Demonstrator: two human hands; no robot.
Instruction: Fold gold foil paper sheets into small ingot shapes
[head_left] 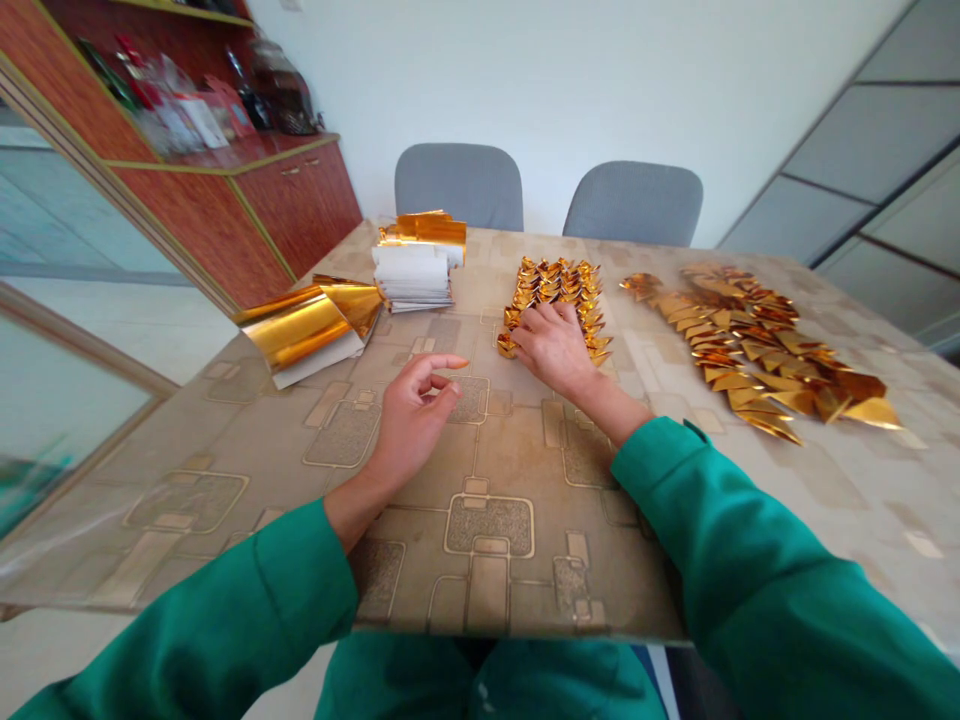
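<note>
My left hand (416,410) is held over the near middle of the table, thumb and forefinger apart, with nothing between them. Its fingertips look orange. Folded gold foil-paper pieces (559,275) stand nested in several tight rows near the table's middle. At the near left corner of these rows, the bent fingers of my right hand (553,345) close on a folded gold paper piece (506,346). The back of that hand hides part of the rows and most of its grip.
Left of the rows lie a stack of white-backed gold paper (414,277) and a curled gold sheet bundle (304,328). More folded gold pieces (739,345) spread across the right side of the patterned table (487,590). Two grey chairs (459,185) stand behind it.
</note>
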